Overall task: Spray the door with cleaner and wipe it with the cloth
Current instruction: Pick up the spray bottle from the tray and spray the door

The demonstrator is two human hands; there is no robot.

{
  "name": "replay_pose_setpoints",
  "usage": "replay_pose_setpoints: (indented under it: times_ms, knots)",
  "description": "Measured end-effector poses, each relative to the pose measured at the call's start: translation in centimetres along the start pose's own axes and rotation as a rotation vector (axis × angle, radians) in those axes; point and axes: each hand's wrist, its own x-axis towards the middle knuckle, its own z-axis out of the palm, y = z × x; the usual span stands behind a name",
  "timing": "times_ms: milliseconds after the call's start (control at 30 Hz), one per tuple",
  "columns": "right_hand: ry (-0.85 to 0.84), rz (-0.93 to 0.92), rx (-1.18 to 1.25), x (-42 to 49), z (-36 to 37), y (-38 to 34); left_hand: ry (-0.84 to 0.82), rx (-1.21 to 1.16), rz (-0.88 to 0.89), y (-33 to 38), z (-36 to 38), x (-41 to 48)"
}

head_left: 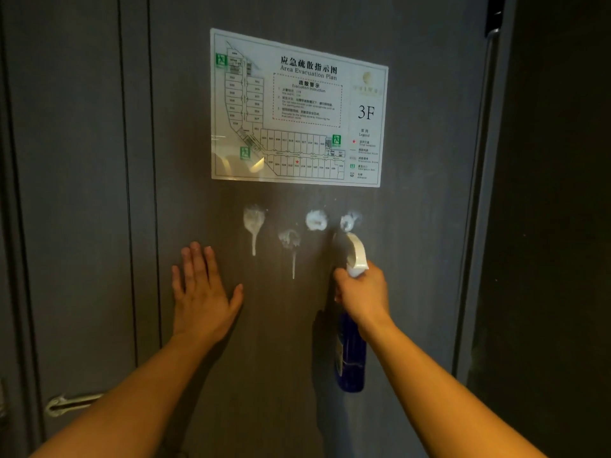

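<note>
Gripping the spray bottle by its neck, your right hand is holding it upright in front of the door, its fingers wrapped around the trigger area. You are aiming the white nozzle head up at the door, close to the rightmost patch of foam. The bottle body is dark blue with a label down its side; you cannot tell how much cleaner is inside it.

Your left hand is resting flat against the door, to the left of the foam, with its fingers spread wide and holding nothing.

The door is showing as a dark grey, matte panel filling most of the view. Four white foam patches are sitting on it in a rough row just below the evacuation plan, and the two on the left are running down in thin white streaks. A pale haze is lying on the surface around them.

The plan is hanging above the foam, marked 3F. A metal door handle is showing at the lower left, partly behind your left forearm. A hinge is showing at the door's upper right edge.
</note>
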Motion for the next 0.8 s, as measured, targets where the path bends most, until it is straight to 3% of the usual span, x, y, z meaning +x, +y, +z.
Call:
replay_pose_setpoints:
  times_ms: [433, 633, 800]
  knots:
    - [-0.216, 0.015, 0.036, -6.8, 4.4, 3.9, -0.056, -0.021, 0.093, -1.4, 0.9, -3.6]
    - [-0.125, 0.075, -0.001, -10.1, 4.6, 7.0, -0.100, -0.112, 0.177, -0.7, 3.3, -10.3]
    - [-0.015, 0.140, -0.108, -15.2, 1.8, 11.0, -0.285, -0.224, 0.193, 1.1, 5.9, -19.5]
